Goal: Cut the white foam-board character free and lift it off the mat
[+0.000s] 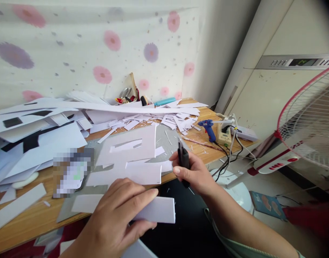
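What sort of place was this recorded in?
Probably a craft corner in a home: a wooden table strewn with cut white scraps, a blue glue gun, and a pedestal fan standing nearby.

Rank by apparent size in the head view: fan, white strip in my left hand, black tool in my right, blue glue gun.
1. Fan
2. White strip, partly hidden
3. Black tool
4. Blue glue gun
Held things are nearer, so their true rank is unsure.
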`<state>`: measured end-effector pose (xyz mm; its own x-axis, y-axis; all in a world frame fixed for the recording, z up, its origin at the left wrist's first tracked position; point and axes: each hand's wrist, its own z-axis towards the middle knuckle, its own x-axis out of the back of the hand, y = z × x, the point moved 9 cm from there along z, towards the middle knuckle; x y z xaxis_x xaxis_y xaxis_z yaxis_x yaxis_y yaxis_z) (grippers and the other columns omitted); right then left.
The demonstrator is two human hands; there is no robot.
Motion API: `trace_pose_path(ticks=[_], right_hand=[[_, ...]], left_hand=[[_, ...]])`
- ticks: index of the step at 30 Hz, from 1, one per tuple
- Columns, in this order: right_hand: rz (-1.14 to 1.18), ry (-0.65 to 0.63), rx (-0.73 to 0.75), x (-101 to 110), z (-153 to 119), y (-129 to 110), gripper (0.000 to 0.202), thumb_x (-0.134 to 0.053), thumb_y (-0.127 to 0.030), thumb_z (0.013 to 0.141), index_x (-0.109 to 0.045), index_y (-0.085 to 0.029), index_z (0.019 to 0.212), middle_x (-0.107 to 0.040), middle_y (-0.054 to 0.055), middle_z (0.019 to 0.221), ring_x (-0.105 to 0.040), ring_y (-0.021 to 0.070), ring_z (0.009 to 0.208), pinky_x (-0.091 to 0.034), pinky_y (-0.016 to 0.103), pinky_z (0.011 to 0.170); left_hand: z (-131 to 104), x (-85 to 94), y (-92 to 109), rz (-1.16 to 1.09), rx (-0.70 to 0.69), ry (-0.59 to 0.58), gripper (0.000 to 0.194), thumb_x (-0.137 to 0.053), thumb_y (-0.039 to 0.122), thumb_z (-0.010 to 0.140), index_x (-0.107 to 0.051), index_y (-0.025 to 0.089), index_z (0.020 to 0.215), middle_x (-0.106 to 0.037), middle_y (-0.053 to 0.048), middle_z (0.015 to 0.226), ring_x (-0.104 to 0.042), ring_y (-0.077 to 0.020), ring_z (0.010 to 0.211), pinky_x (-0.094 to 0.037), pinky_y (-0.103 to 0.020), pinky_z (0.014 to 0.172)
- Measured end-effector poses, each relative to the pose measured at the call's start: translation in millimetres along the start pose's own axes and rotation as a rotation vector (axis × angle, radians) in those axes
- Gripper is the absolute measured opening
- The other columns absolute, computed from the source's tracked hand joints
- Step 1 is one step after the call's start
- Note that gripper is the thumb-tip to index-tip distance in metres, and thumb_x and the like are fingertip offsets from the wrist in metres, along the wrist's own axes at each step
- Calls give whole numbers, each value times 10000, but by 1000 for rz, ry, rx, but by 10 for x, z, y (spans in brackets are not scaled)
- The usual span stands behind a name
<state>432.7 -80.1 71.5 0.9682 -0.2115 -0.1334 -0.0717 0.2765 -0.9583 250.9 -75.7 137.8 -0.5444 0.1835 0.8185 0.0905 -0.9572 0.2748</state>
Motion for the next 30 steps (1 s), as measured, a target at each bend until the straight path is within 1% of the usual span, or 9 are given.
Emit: trace_pose_path(ticks=[4, 9, 14, 16, 18, 20, 23, 27, 30], right_hand=[[217, -55, -155, -264, -24, 12, 394, -780, -508, 729, -575, -172, 729, -488, -74, 486, -385, 57, 412, -301, 203, 440], [162, -40, -253, -382, -26, 55, 335, -816, -414, 646, -588, -170, 658, -488, -75, 464, -384, 56, 403, -276, 198, 416], [117, -59, -310, -411, -33, 98, 175, -716, -311, 642, -611, -173, 667, -549, -49, 503, -436, 74, 416, -334, 209, 432], [46, -48, -313, -311, -18, 127, 152, -672, -312, 649, -606, -178, 678, -555, -42, 515, -440, 84, 417, -347, 221, 440], [-122, 41, -267, -41, 42, 134, 151, -637, -332, 678, -592, -189, 692, -533, -45, 526, -452, 99, 443, -362, 235, 467], [-438, 163, -196, 328, 136, 103, 150, -611, -344, 719, -589, -196, 708, -539, -31, 569, -497, 130, 513, -393, 257, 526], [-1060, 188, -176, 723, 334, 130, 144, -632, -305, 752, -648, -187, 833, -661, 36, 751, -607, 212, 718, -438, 305, 666], [-1403, 89, -185, 879, 609, 325, 435, -618, -220, 808, -612, -153, 1237, -694, 134, 1127, -646, 276, 996, -466, 340, 830], [-1462, 90, -182, 878, 753, 420, 487, -556, -132, 833, -573, -126, 1320, -665, 180, 1173, -634, 306, 1052, -458, 388, 898]], left_hand=[[9, -21, 41, 120, -20, 31, 255, -581, 228, 954, -604, 214, 1208, -649, -33, 972, -553, -191, 904, -387, -364, 902], [28, -43, 82, 205, -45, 15, 270, -595, 177, 937, -606, 190, 1206, -640, -33, 952, -533, -195, 876, -368, -383, 864], [25, -76, 43, 241, -37, 12, 244, -570, 190, 948, -604, 196, 1189, -642, -33, 941, -545, -202, 862, -375, -397, 853], [-3, -90, -40, 283, -15, -2, 234, -568, 196, 947, -601, 200, 1179, -646, -36, 943, -559, -210, 859, -380, -403, 844], [-66, -69, -170, 351, 12, -10, 234, -553, 213, 952, -594, 211, 1182, -656, -39, 950, -581, -222, 866, -385, -407, 834], [-176, -7, -328, 420, 34, -4, 240, -539, 261, 955, -590, 228, 1187, -669, -38, 960, -605, -230, 872, -391, -403, 823], [-420, 105, -567, 479, 73, 25, 259, -530, 350, 945, -600, 272, 1181, -690, -15, 952, -632, -226, 847, -407, -386, 792], [-793, 198, -850, 504, 233, 56, 267, -551, 364, 917, -599, 379, 1179, -711, 44, 951, -657, -224, 852, -445, -381, 777], [-1037, 234, -990, 486, 354, 59, 290, -561, 347, 901, -591, 430, 1177, -723, 54, 983, -666, -247, 898, -473, -414, 809]])
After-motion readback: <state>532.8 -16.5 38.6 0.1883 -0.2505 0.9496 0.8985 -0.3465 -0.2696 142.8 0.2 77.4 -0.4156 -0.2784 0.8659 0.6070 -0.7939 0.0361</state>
